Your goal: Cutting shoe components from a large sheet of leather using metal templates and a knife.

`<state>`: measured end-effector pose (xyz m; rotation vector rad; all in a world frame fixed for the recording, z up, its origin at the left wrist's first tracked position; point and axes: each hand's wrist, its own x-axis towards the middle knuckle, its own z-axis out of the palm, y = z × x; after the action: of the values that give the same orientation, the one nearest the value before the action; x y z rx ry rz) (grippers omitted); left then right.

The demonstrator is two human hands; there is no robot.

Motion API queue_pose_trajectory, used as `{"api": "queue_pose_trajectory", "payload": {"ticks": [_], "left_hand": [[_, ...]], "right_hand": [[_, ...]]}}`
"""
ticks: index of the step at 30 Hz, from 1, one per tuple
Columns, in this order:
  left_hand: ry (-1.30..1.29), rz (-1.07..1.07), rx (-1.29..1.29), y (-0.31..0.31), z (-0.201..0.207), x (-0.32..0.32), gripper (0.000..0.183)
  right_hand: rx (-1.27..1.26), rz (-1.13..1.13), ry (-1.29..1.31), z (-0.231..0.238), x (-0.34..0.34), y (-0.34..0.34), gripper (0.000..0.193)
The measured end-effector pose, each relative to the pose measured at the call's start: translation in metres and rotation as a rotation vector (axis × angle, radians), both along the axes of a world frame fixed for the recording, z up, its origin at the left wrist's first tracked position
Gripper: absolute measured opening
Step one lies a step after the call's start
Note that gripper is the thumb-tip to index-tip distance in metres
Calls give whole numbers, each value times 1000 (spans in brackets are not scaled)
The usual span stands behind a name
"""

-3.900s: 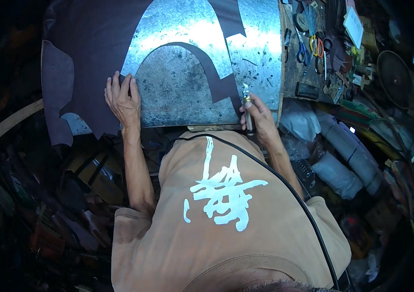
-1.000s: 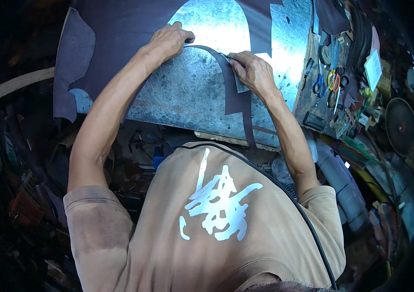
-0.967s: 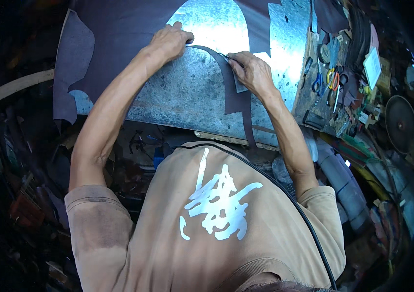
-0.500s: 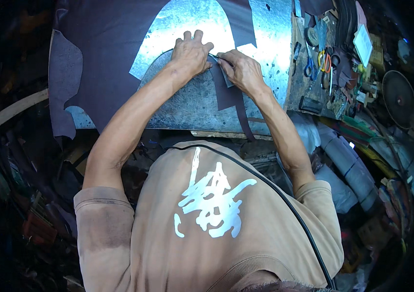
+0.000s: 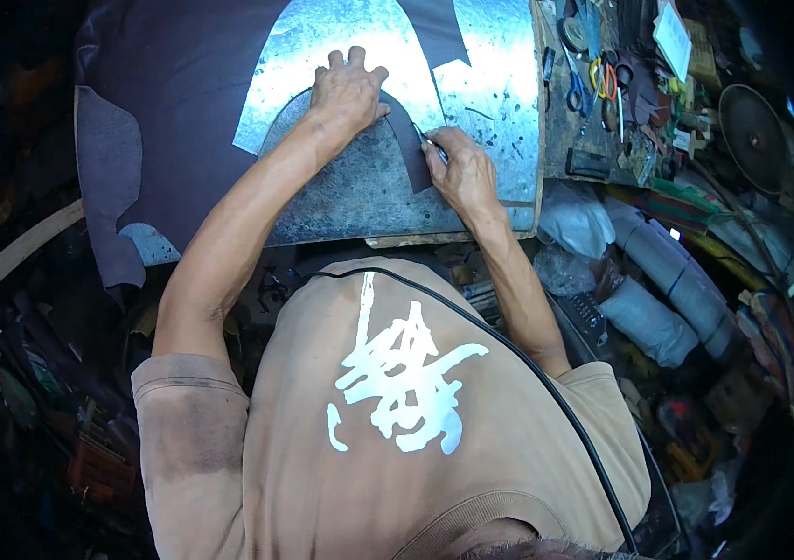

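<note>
My left hand [image 5: 346, 91] lies with fingers spread across the top of a grey, round-topped template sheet [image 5: 332, 182], holding it flat. Beneath the template's right edge shows a narrow band of dark brown leather [image 5: 404, 135]. In my right hand [image 5: 464, 173], pinched between thumb and fingers, is a slim pointed knife [image 5: 425, 138]. Its tip is beside the leather's outer edge, but whether it touches cannot be made out. More brown leather [image 5: 192, 93] spreads over the left of the metal-topped table [image 5: 500, 177].
Beyond the table's right edge lie blue-handled scissors [image 5: 576, 93], orange-handled scissors [image 5: 611, 82], a tape roll [image 5: 573, 35] and a dark block [image 5: 588, 164]. A round fan [image 5: 752, 138] stands farther right. Wrapped rolls [image 5: 672, 266] sit below. A black cable [image 5: 546, 378] crosses my shirt.
My right hand has moved down and away from my left. The loose leather piece and hanging strip right of the template are gone from there. The whole view has shifted slightly.
</note>
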<state>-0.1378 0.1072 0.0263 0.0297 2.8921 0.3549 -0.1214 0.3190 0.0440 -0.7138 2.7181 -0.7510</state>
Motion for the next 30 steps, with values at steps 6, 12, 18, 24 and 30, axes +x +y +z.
{"api": "queue_pose_trajectory", "payload": {"ticks": [6, 12, 18, 24, 30], "left_hand": [[17, -6, 4, -1, -1, 0, 43], [15, -1, 3, 0, -3, 0, 43], [-45, 11, -9, 6, 0, -7, 52], [-219, 166, -99, 42, 6, -15, 96], [-326, 235, -99, 54, 11, -13, 107]], "right_hand": [[-51, -18, 36, -8, 18, 16, 18], [-17, -36, -72, 2, 23, 18, 20], [-7, -72, -158, 4, 22, 20, 24], [36, 60, -204, 11, 2, 28, 26], [210, 393, -171, 20, -41, 34, 26]]}}
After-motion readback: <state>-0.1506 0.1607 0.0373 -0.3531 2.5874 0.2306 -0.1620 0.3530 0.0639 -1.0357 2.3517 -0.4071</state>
